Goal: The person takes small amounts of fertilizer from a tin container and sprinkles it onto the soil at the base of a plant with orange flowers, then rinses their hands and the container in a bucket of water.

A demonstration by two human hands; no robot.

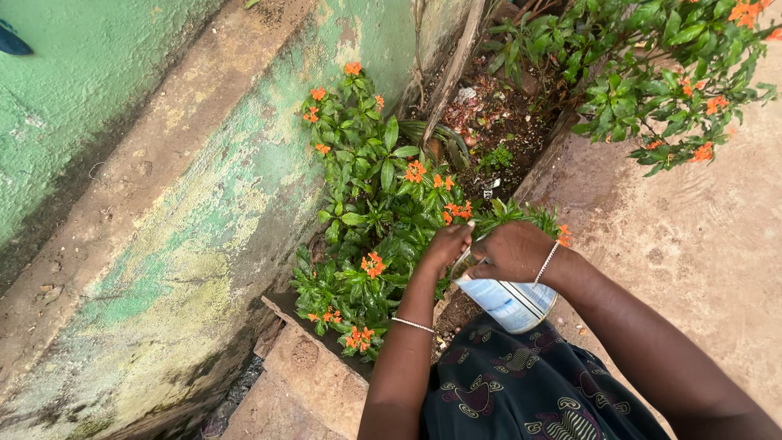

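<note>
Both hands meet over a planted strip w/ orange-flowered green shrubs [375,220], just in front of the person's lap. Right hand [515,251] is closed around the upper end of a pale blue-and-white plastic bottle [511,303], fingers curled over its top; a thin silver bracelet [546,262] sits on that wrist. Bottle's long axis runs diagonally: top end points up-left toward the plants, wider base points down-right toward the dark patterned skirt [521,391], which it sits just above. Bottle is tilted, not upright. Left hand [446,244] is at the bottle's top, fingertips pinched together right beside the right hand, touching or nearly so; can't tell exactly what they pinch, the cap area is hidden btw the two hands. Left wrist has a second thin bracelet [413,325]. Plants grow in dark soil [497,122] btw a worn green-painted wall [204,204] on the left and a reddish-brown concrete floor [692,236] on the right. Another orange-flowered bush [660,73] stands at top right, well apart from the hands.
</note>
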